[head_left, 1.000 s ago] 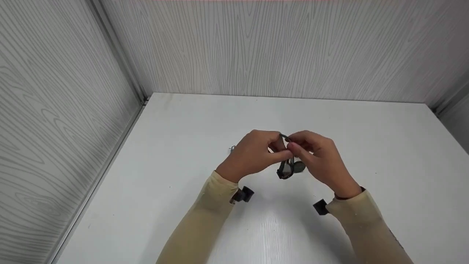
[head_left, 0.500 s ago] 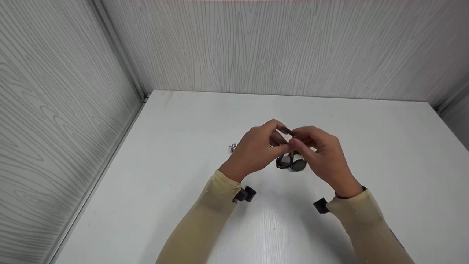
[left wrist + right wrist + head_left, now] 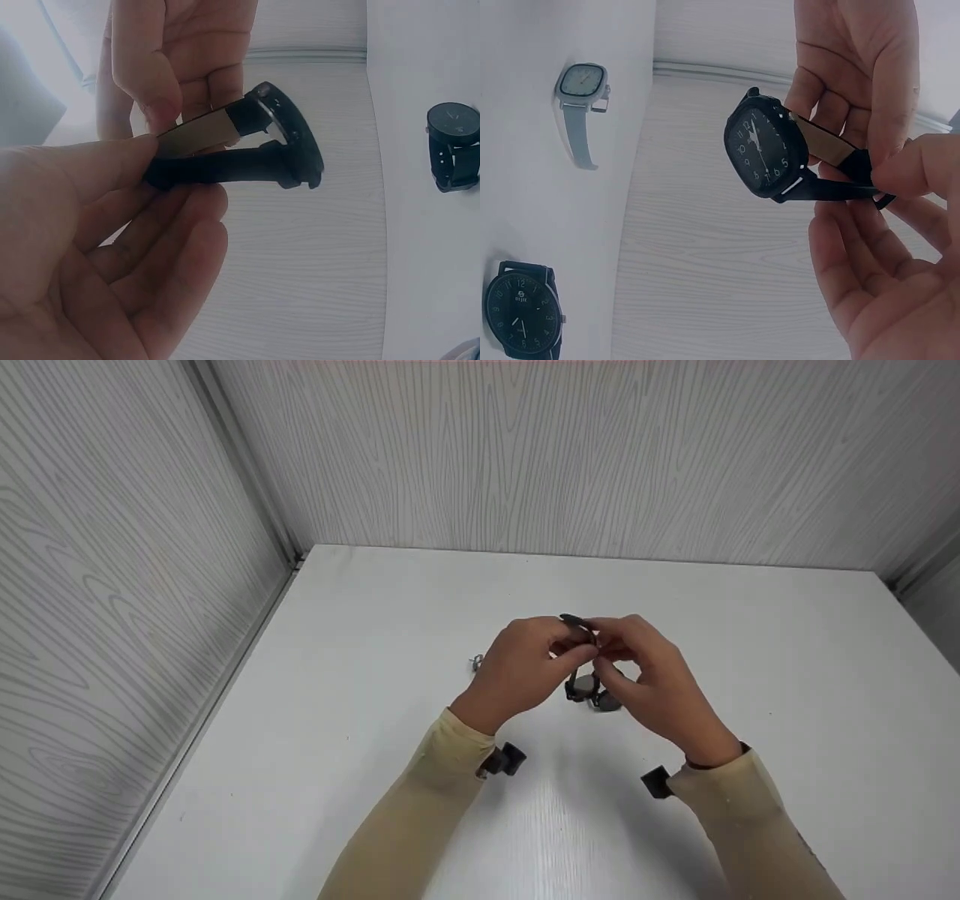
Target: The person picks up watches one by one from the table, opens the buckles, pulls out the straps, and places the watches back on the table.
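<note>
Between my two hands hangs a black wristwatch (image 3: 763,154) with a squarish case and a dark dial, its strap bent into a loop. The left hand (image 3: 521,664) pinches the strap (image 3: 225,165) between thumb and fingers, away from the case. My right hand (image 3: 651,671) holds the strap ends from the other side, its fingertips close against the left ones. A dark strap tip (image 3: 571,619) sticks up above the fingers in the head view. Fingers partly hide where the strap ends meet.
On the white table (image 3: 390,607) lies a round black wristwatch (image 3: 523,311), just beyond the held one in the head view. A grey square wristwatch (image 3: 583,82) lies further left, partly behind the left hand. Wood-grain panels (image 3: 480,457) stand at the back and sides.
The held watch's case has come up slightly from its lower position. The strap tip has swung up and now shows above the left fingers. Both hands have shifted only a little.
</note>
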`<state>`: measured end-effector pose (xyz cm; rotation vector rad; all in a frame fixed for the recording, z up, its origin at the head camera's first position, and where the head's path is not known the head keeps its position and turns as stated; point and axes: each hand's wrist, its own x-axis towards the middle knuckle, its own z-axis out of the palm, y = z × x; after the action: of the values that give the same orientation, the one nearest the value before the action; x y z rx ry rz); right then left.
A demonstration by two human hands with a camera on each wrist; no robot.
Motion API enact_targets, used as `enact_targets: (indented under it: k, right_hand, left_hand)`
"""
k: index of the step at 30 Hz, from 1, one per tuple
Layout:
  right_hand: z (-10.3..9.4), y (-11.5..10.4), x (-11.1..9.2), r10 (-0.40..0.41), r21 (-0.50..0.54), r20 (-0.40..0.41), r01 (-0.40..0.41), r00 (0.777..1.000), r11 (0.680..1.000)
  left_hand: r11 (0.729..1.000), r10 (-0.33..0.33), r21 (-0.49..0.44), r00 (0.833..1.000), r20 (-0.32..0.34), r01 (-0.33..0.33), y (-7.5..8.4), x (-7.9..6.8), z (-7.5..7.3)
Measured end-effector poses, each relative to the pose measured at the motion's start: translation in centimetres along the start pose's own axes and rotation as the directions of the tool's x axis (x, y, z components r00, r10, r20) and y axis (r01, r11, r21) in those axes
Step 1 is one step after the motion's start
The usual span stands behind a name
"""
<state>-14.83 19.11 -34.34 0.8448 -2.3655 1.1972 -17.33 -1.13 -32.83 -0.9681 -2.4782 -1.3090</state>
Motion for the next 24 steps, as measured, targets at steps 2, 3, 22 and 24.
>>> enact_targets:
  k: [2, 3, 22, 24]
  right_hand:
    - [0.08, -0.06, 0.07, 0.040, 0.026, 0.004, -0.040, 0.999, 0.999]
    - [0.12, -0.09, 0.09, 0.066, 0.037, 0.005, -0.066, 0.998, 0.997]
    - [0.05, -0.37, 0.15, 0.235, 0.194, -0.013, -0.229, 0.972, 0.954]
    - [0.07, -0.32, 0.14, 0.245, 0.173, -0.012, -0.239, 0.969, 0.955]
  left_hand:
    - [1.000, 0.005, 0.010, 1.000, 0.001, -0.005, -0.01, -0.05, -0.09]
    - [1.000, 0.004, 0.018, 1.000, 0.002, -0.004, -0.02, -0.07, -0.12]
    - [0.999, -0.013, -0.034, 0.998, -0.069, 0.011, 0.18, 0.06, -0.57]
    - [0.999, -0.011, -0.031, 0.998, -0.067, 0.009, 0.11, 0.06, -0.64]
